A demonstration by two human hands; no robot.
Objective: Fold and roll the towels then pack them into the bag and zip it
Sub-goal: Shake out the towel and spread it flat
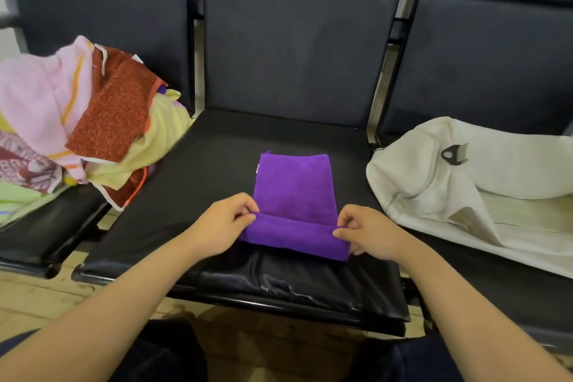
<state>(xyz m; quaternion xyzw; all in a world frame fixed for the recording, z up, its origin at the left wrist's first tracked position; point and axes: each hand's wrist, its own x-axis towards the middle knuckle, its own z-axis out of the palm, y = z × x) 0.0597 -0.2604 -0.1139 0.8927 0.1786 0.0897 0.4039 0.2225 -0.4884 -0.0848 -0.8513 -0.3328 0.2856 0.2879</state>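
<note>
A row of dark padded seats is filling the view, with pale floor (40, 298) showing below their front edges. On the middle seat (192, 195) a purple towel (294, 186) is lying folded into a narrow strip, running from around the seat's centre toward its front edge. The strip's near end is turned up and over onto itself, making a low roll that is lying across the full width of the cloth, a little short of the front edge.

The left hand (217, 226) is pinching the left end of that roll, thumb and curled fingertips closing on the cloth. The right hand (372, 234) is pinching the right end in the same manner, thumb on top and fingers curled in against the fold. Both forearms are reaching in over the front edge.

On the left seat a pile of towels (77, 121) in pink, rust red and pale yellow is sitting loosely heaped, spilling over that seat's right edge. On the right seat a white bag (465, 183) is lying slumped, its zipper (424, 186) curving along the side toward the middle seat and a black pull tab (452, 154) resting on top.
</note>
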